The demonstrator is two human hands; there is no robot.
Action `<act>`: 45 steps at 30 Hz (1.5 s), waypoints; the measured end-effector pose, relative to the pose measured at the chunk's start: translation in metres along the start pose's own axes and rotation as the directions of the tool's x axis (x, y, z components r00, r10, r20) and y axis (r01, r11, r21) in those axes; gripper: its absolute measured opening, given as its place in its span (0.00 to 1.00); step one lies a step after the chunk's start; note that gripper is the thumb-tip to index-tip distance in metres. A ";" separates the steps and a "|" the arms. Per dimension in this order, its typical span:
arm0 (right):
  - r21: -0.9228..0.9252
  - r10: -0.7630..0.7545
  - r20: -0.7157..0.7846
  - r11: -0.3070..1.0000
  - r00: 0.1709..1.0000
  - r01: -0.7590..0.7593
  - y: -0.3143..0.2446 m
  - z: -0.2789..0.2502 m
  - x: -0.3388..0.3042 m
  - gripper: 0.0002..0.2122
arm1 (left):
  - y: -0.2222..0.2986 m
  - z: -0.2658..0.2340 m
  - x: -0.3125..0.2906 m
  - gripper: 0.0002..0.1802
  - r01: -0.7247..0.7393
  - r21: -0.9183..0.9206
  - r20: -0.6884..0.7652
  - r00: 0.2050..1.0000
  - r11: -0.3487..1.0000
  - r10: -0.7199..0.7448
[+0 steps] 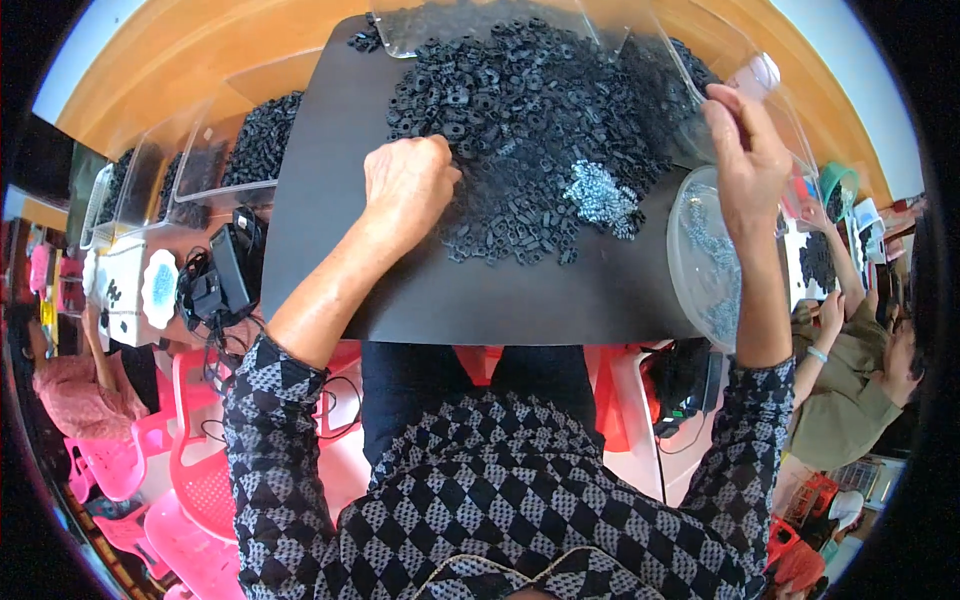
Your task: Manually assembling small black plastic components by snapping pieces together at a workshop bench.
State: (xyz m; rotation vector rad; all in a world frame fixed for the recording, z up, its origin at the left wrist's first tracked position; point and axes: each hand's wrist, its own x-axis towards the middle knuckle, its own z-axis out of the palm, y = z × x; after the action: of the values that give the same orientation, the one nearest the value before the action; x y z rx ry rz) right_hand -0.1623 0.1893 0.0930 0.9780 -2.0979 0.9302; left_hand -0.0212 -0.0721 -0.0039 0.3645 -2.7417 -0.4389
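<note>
A large heap of small black plastic parts (500, 100) spreads over the dark table. At its left edge my left hand (408, 188) is closed, knuckles up, its fingertips hidden beside the parts; whatever it may hold does not show. On the right, my right hand (752, 165) is raised beside the clear plastic bin, with thumb and fingers drawn together; I cannot make out anything between them. A small pile of shiny, silvery-blue pieces (602, 195) lies on the near right part of the heap. Under my right forearm is a round translucent tub (690, 250) holding similar pieces.
The dark tabletop (330, 150) ends just before my lap. Clear bins (230, 185) of black parts stand to the left, near a black power adapter with cables (235, 265). A whitish translucent container (762, 72) is beyond my right hand. Other people (850, 380) sit on both sides.
</note>
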 end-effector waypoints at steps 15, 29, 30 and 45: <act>0.190 0.010 0.202 0.981 0.979 -0.049 -0.031 0.019 -0.077 0.05 | 0.001 -0.003 0.020 0.10 0.055 -0.077 0.191 0.981 0.996 -0.039; 0.234 0.108 0.305 0.955 0.946 -0.184 -0.024 0.031 -0.115 0.05 | 0.005 0.004 0.028 0.09 -0.043 0.068 0.207 0.978 0.997 0.028; 0.236 0.112 0.311 0.953 0.944 -0.191 -0.024 0.030 -0.115 0.05 | 0.004 0.004 0.027 0.09 -0.044 0.067 0.207 0.978 0.997 0.029; 0.043 0.071 0.239 0.996 0.968 -0.084 -0.014 0.021 -0.125 0.04 | 0.002 -0.012 0.010 0.10 -0.013 -0.072 0.092 0.996 0.997 0.019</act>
State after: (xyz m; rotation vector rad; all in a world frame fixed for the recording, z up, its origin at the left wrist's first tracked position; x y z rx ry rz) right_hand -0.0910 0.2120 -0.0107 1.0871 -2.3356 0.9509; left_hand -0.0267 -0.0766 0.0100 0.3111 -2.8074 -0.5615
